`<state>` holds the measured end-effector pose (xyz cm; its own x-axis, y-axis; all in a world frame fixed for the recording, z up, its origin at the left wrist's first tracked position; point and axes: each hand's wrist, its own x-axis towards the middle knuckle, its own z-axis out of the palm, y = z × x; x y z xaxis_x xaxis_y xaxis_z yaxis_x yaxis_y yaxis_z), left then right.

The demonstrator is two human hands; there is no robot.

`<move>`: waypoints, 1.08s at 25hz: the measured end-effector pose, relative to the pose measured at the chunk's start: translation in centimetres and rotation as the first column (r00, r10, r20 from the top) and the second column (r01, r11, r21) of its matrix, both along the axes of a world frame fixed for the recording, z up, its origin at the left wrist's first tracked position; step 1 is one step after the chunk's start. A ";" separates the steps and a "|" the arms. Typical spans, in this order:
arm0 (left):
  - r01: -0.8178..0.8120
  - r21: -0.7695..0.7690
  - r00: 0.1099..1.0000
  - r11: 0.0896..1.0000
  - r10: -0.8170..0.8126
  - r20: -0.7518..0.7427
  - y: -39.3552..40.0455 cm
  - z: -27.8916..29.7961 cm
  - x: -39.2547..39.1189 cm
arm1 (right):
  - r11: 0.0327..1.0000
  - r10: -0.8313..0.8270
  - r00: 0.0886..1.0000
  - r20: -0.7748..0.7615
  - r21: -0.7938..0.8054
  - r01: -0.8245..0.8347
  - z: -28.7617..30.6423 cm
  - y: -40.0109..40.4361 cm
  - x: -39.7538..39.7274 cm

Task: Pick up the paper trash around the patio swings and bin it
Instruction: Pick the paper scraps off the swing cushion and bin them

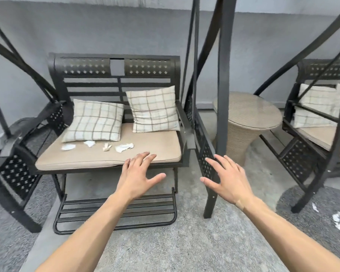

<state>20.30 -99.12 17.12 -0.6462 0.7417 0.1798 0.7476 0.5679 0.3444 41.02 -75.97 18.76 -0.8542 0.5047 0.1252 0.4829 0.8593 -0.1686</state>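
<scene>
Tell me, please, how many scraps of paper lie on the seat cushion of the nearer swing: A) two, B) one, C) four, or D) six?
C: four crumpled scraps lie in a row on the tan seat cushion, in front of the checked pillows.

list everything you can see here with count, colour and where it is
paper scraps on seat: four, white, in a row on the near swing's cushion
paper scraps on ground: at least two, white, lower right by the far swing's leg
swings: two, black metal, one centre-left, one at right edge
seat cushion: one, beige, on the near swing
pillows: three, cream plaid, two on the near swing, one on the right swing
side table: one, tan wicker, between the swings
left hand: open, over the cushion's front edge
right hand: open, near the frame post
</scene>
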 end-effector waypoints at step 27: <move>-0.503 -0.050 0.864 0.863 0.504 0.003 -2.6 -0.9 -33.5 | 0.867 0.492 0.870 0.026 -0.106 -0.487 -2.5 5.1 -48.7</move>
